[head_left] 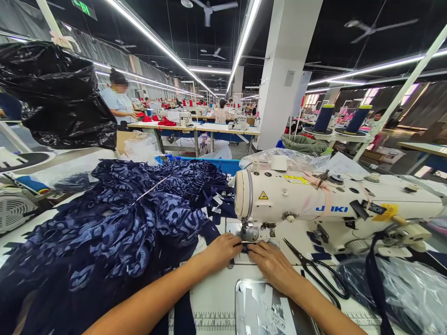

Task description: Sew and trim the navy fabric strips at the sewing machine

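Observation:
Both my hands rest on the sewing table in front of a cream Juki sewing machine (314, 204). My left hand (220, 251) and my right hand (270, 263) meet fingertip to fingertip just under the presser foot (248, 232), pinching a small dark navy fabric piece (245, 248) flat against the needle plate. Fingers of both hands are pressed together on that piece. A large heap of navy patterned fabric (115, 223) lies to the left of my left forearm.
Black scissors (319, 272) lie right of my right hand. A metal plate (261, 307) sits in the table near me. Navy strips and clear plastic bags (401, 288) lie at right. A black plastic bag (59, 93) hangs at left. Other workers sit at distant tables.

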Demonstrator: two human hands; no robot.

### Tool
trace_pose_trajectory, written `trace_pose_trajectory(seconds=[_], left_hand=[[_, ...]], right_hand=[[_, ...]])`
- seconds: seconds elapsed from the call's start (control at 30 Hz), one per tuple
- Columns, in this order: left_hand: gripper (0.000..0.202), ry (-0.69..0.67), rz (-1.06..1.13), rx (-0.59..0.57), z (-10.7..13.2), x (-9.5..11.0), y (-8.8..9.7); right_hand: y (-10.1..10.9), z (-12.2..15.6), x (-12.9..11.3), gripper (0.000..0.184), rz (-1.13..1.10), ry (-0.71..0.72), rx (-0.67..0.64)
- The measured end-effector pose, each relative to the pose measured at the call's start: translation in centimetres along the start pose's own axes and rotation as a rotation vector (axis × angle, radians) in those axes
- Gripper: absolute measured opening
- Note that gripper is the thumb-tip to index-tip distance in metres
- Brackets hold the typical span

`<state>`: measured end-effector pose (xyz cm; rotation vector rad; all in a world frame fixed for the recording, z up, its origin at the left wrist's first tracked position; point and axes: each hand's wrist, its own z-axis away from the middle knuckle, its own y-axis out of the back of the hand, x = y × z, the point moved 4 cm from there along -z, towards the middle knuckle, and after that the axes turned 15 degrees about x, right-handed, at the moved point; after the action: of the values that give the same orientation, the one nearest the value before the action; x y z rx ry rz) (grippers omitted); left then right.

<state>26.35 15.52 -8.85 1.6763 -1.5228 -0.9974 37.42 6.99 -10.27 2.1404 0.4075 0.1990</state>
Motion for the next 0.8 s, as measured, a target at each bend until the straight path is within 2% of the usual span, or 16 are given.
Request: trace_pose_trajectory(seconds=[0.23,0.8], left_hand=[[0.018,0.090,-0.060,0.004,0.2,-2.2,-1.3],[0.024,0.111,-0.020,0.007,0.0,-3.4,-1.8]], right_hand=[[-1.3,-1.1,1.6,0.031,0.103,0.019,0.041],[-1.2,-1.5,2.1,0.030,0.111,-0.011,0.093]])
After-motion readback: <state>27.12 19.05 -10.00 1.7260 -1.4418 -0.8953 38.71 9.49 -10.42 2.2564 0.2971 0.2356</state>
